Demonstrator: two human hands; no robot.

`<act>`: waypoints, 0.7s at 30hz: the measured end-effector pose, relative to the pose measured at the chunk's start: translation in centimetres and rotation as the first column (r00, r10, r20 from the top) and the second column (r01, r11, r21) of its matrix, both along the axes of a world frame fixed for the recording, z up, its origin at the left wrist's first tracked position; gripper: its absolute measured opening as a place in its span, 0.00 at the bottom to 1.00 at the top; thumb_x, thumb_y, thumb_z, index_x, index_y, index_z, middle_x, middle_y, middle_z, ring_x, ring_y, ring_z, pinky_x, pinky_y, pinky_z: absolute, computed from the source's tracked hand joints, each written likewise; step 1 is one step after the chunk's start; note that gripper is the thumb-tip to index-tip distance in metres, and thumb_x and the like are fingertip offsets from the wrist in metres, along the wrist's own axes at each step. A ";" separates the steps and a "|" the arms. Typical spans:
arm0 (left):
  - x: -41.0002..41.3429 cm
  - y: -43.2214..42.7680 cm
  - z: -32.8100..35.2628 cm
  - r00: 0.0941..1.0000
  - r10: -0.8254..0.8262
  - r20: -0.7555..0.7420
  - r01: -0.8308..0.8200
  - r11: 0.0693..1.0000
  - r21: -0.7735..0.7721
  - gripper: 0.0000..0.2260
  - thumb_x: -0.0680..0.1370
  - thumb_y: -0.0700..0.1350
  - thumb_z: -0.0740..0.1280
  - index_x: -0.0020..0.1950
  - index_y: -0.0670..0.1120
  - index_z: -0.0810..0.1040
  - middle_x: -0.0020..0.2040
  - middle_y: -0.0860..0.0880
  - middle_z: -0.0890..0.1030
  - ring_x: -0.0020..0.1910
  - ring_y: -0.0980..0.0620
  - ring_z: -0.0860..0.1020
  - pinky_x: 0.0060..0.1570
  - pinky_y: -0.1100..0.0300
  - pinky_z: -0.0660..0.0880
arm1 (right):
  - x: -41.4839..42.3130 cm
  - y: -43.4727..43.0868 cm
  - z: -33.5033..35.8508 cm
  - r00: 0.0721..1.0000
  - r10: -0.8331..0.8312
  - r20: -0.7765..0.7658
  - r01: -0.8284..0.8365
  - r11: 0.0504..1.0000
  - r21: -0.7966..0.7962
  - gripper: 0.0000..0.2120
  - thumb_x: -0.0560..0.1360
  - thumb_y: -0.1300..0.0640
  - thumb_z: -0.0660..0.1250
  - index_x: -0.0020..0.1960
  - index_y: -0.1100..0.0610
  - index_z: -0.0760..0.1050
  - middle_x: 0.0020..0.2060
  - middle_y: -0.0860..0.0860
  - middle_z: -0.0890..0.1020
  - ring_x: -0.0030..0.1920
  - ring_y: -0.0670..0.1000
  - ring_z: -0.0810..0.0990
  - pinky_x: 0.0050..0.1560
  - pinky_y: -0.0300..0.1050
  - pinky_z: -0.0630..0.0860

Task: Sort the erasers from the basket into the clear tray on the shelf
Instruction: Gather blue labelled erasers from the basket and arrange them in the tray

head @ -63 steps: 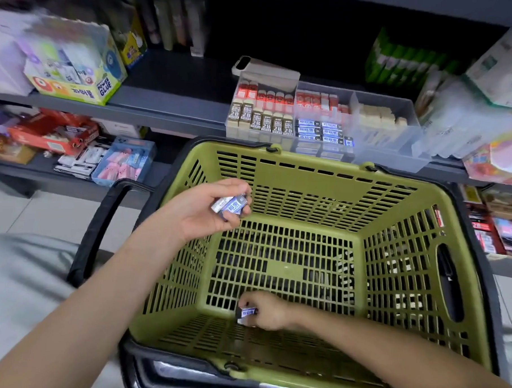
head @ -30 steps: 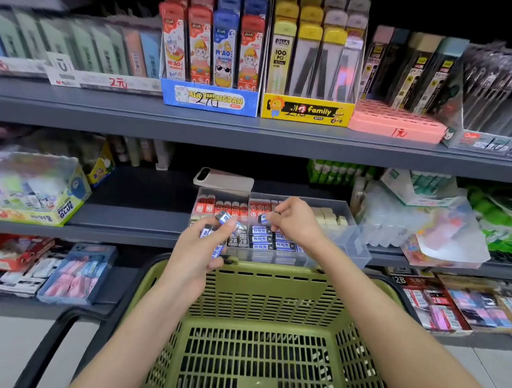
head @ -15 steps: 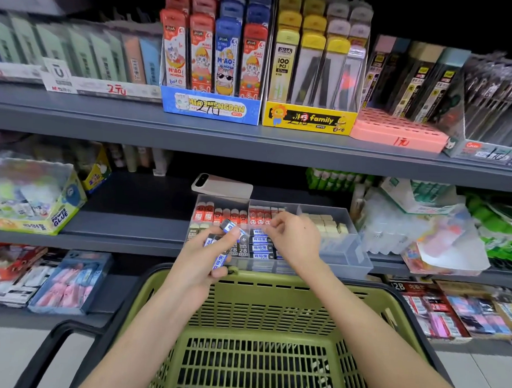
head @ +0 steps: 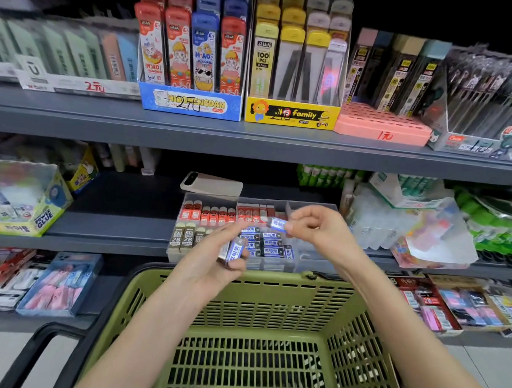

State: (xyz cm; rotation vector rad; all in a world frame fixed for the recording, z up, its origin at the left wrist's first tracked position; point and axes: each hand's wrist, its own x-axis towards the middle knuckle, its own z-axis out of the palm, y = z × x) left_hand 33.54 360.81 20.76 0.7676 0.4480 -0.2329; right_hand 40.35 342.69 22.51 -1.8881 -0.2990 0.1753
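**Both grips hold erasers over the clear tray**

At far left, a yellow glue box stands on the middle shelf. Its grey board runs across the whole view.

The left grip, a bare hand, is closed round a small bunch of blue-sleeved erasers. The fingers curl under them and the thumb lies on top. How many it holds cannot be told, though more than one shows. This grip hangs in front of the left front part of the clear tray, just above the far rim of the green basket. The basket fills the lower middle of the view, with both forearms reaching over it.

The clear tray sits on the middle shelf, directly behind the basket. Its left compartment holds red-sleeved erasers at the back and brown 2B erasers at the front. The middle compartment has stacks of blue-sleeved erasers lying flat. A pale flat device rests on the tray's back left corner.

The right grip, also a bare hand, pinches a single blue-sleeved eraser between thumb and fingertips. It is held level over the middle compartment, above the blue stacks and apart from the left grip's bunch.

To the right of the tray lie clear plastic packs.
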 end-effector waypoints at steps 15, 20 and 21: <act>-1.0 1.4 0.5 0.999 0.025 -0.027 -0.023 0.996 0.088 0.15 0.70 0.32 0.68 0.56 0.36 0.77 0.45 0.35 0.83 0.36 0.43 0.84 0.26 0.61 0.77 | 1.4 0.4 -3.6 0.942 0.213 0.260 0.039 0.700 -0.713 0.08 0.72 0.50 0.71 0.39 0.53 0.84 0.44 0.46 0.83 0.48 0.48 0.74 0.52 0.43 0.69; -0.9 0.6 0.7 0.999 -0.015 0.044 0.006 0.978 0.207 0.20 0.63 0.36 0.72 0.54 0.36 0.76 0.43 0.37 0.84 0.40 0.43 0.84 0.27 0.61 0.78 | -0.7 1.7 -1.3 0.928 0.189 0.320 -0.029 0.896 -0.443 0.13 0.77 0.47 0.62 0.44 0.51 0.83 0.38 0.43 0.80 0.45 0.49 0.76 0.49 0.45 0.70; -0.8 0.5 0.8 0.998 -0.036 0.047 0.024 0.974 0.226 0.20 0.63 0.37 0.73 0.54 0.36 0.76 0.45 0.37 0.84 0.41 0.43 0.85 0.28 0.62 0.78 | -1.3 2.1 -0.6 0.944 0.225 0.242 -0.144 0.940 -0.309 0.10 0.77 0.48 0.63 0.44 0.47 0.82 0.37 0.40 0.81 0.42 0.45 0.77 0.47 0.42 0.72</act>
